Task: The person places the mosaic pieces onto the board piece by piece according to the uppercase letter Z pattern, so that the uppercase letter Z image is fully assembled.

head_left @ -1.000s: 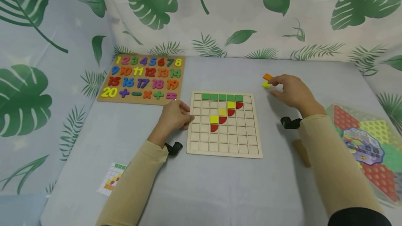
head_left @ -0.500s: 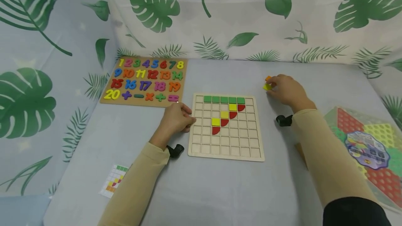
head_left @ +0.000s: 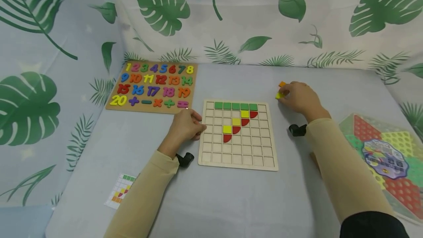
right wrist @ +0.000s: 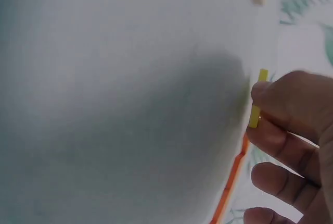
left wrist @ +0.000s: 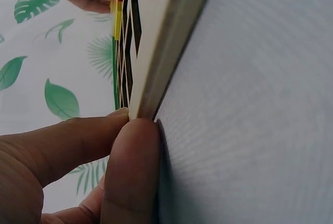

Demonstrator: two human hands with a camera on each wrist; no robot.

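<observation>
In the head view a square wooden grid board [head_left: 238, 155] lies mid-table, holding a row of green squares [head_left: 236, 105], a diagonal of yellow squares [head_left: 236, 122] and red quarter-round tiles [head_left: 236, 130]. My left hand [head_left: 185, 125] pinches the board's left edge; the left wrist view has the thumb [left wrist: 131, 166] and index fingertip against the board's rim [left wrist: 156, 62]. At the board's upper right, my right hand [head_left: 302, 98] pinches a yellow tile [right wrist: 258, 99] between thumb and finger, tilted up off the table. Orange tiles [right wrist: 229, 182] lie just beyond it, partly hidden by the hand.
A number board [head_left: 152, 87] lies at the back left. A printed pattern card [head_left: 120, 190] is partly under the left sleeve. At right sits a clear-topped game box [head_left: 384, 157], with a brown object [head_left: 314, 162] mostly hidden by the right forearm.
My right hand has come down to the small tiles, closed its fingertips on a yellow one and tilted it up. My left hand stays on the board's edge. The view has shifted slightly.
</observation>
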